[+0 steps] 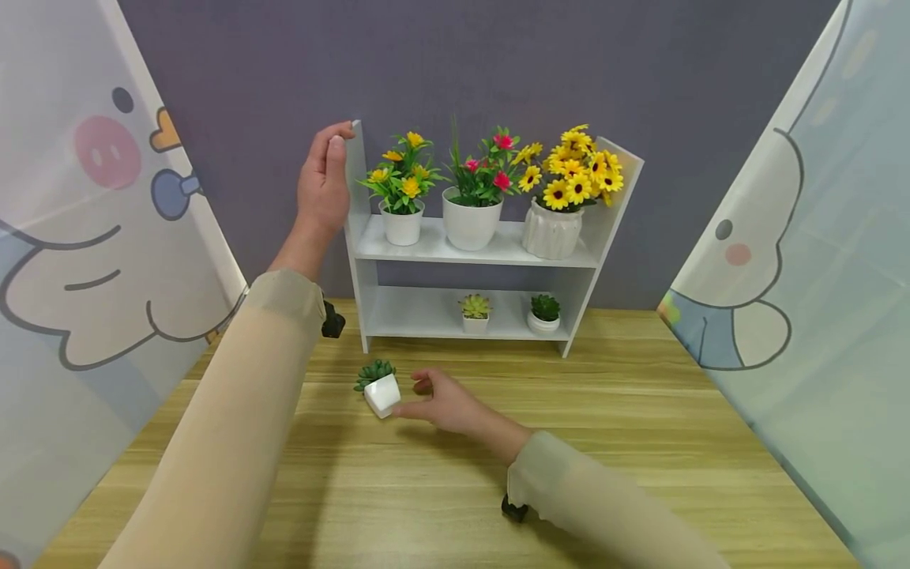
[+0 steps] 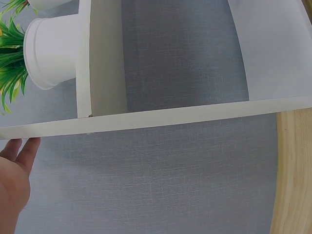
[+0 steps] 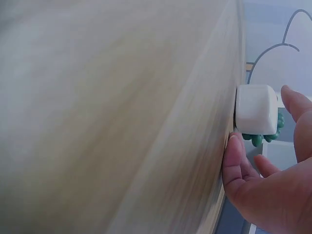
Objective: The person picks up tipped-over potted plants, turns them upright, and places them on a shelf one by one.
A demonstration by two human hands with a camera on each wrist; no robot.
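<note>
A small white pot with a green succulent [image 1: 382, 393] lies tipped on its side on the wooden table. Beside it, to the right, my right hand [image 1: 455, 405] has thumb and fingers spread apart, close to the pot's base. From the right wrist view, the white pot [image 3: 255, 109] is just beyond the fingertips, and I cannot tell whether they touch it. My left hand [image 1: 325, 180] is raised at the white shelf's [image 1: 476, 253] left side panel. Two of its fingertips [image 2: 30, 148] rest against that panel's edge in the left wrist view.
On the upper board stand a yellow-flowered pot [image 1: 402, 225], a red-flowered pot [image 1: 472, 225] and a pot of yellow daisy-like flowers [image 1: 553, 231]. Two small succulents, one light green [image 1: 475, 312] and one dark green [image 1: 544, 313], occupy the lower board. Cartoon-printed curtains hang at both sides.
</note>
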